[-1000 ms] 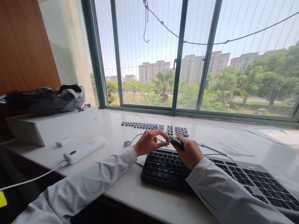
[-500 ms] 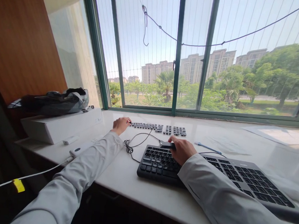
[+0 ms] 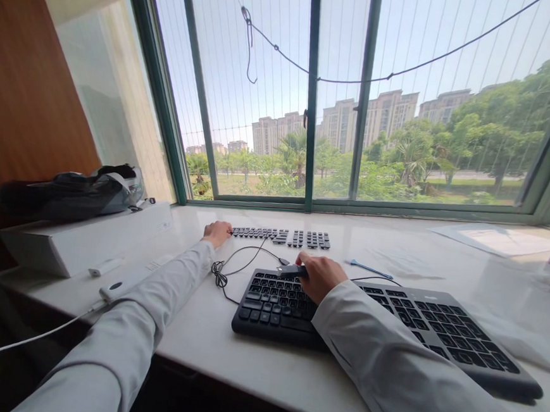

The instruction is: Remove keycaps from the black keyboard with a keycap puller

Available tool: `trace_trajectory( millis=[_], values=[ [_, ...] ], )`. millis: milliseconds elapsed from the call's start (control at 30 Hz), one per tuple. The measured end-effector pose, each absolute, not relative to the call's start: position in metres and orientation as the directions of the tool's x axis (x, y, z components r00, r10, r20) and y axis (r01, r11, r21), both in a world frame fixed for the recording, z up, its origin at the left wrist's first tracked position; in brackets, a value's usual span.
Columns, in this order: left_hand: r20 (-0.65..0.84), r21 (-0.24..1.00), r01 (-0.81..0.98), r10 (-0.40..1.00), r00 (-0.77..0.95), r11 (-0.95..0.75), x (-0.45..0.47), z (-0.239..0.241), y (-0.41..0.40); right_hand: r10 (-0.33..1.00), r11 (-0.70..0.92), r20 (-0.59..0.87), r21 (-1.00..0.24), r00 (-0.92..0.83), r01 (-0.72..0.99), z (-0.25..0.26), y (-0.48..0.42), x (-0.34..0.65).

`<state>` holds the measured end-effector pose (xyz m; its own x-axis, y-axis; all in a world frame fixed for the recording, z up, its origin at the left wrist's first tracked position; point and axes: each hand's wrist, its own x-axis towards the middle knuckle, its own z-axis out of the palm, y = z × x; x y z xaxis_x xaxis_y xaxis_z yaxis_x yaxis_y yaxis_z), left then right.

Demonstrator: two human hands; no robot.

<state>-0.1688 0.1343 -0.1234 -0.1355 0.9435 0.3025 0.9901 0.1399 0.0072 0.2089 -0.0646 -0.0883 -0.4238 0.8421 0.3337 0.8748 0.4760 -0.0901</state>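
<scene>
My left hand (image 3: 217,233) reaches to the left end of the rows of loose black keycaps (image 3: 273,235), its fingers pinched on a dark keycap at that end. My right hand (image 3: 321,275) is closed around a small flat black tool (image 3: 292,270) with a pale tip, held just above the back edge of the black keyboard (image 3: 302,339). Several keycaps sit on the keyboard's lower left part; elsewhere bare key sockets show. My right hand and sleeve hide the keyboard's middle.
A thin black cable (image 3: 222,277) lies bundled left of the keyboard. Behind it rests a blue stick-like tool (image 3: 370,269). A white box (image 3: 87,232) with a dark bag (image 3: 71,191) stands at left, papers (image 3: 491,239) at right. The window (image 3: 304,202) bounds the table's back.
The whole view has shifted slightly, with things on the table now further left. Both hands stay at nearly the same places relative to the keycaps and keyboard.
</scene>
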Motion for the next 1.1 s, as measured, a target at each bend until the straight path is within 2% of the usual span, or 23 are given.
trace_trajectory(
  millis=[1100],
  values=[
    [0.335,-0.011,0.981,0.925,-0.179,0.194,-0.1714,-0.1264,0.1342,0.832,0.488,0.345,-0.082,-0.435,0.869,-0.0943,-0.06,0.2095]
  ],
)
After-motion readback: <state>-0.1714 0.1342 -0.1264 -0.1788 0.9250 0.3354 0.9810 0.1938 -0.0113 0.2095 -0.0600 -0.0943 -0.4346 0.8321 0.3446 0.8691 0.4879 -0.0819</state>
